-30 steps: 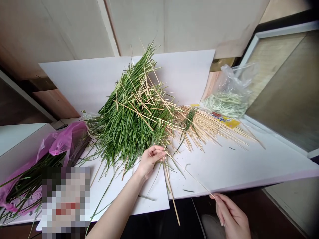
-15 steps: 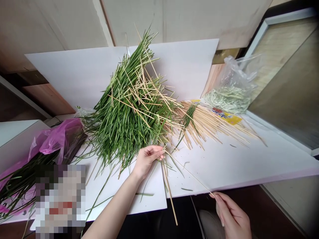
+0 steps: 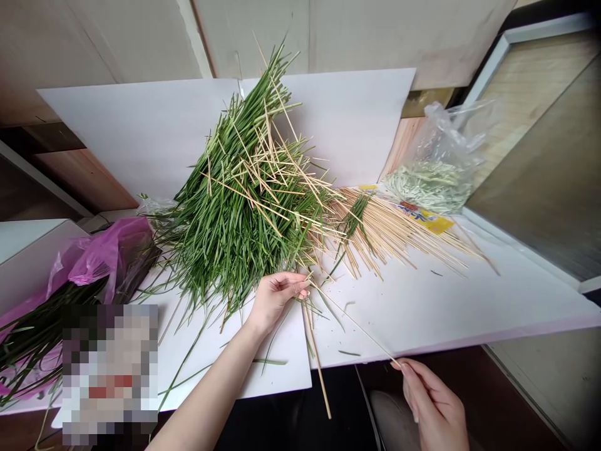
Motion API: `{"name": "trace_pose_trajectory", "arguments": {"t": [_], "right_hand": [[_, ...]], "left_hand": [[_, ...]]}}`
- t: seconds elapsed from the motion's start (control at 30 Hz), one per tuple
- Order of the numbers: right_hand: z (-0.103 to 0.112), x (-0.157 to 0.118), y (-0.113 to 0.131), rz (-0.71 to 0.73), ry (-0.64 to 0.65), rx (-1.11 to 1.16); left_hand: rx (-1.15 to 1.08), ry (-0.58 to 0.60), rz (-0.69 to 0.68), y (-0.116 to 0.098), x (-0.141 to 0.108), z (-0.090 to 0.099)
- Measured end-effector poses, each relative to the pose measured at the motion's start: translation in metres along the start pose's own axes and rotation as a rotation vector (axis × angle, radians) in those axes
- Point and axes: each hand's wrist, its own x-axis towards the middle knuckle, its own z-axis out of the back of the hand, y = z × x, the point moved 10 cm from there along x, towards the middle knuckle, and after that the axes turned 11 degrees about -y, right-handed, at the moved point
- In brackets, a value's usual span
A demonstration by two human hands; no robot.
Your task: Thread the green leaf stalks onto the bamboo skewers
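A thin wooden stick (image 3: 353, 322) slants between my two hands over the white table. My left hand (image 3: 280, 299) pinches its upper end, with a bit of green at the fingertips. The lower end is pinched by my right hand (image 3: 434, 401), just past the table's front edge. Just behind my left hand rises a big heap of long green stalks (image 3: 235, 232), with loose sticks scattered on top. Many wooden sticks (image 3: 399, 228) lie fanned out to the right of the heap, a small green bundle (image 3: 357, 216) across them.
Another stick (image 3: 320, 376) juts over the front edge of the table (image 3: 446, 307). A pink bag (image 3: 113, 250) with greens lies at the left. A clear bag (image 3: 436, 178) of pale green pieces stands at the back right.
The view has shifted slightly. Both hands keep their pinch on the stick, in nearly the same pose.
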Motion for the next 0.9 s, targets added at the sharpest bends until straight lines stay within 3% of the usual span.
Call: {"name": "trace_pose_trajectory", "arguments": {"t": [0.53,0.9], "right_hand": [[0.0030,-0.0006,0.0002,-0.007,-0.031,-0.033],[0.0009,-0.0016,-0.0031,-0.005,-0.015,-0.034]], "left_hand": [[0.098,-0.009,-0.052,0.0005,0.0014,0.0022],[0.034,0.015,0.028,0.0039,-0.0004,-0.0002]]}}
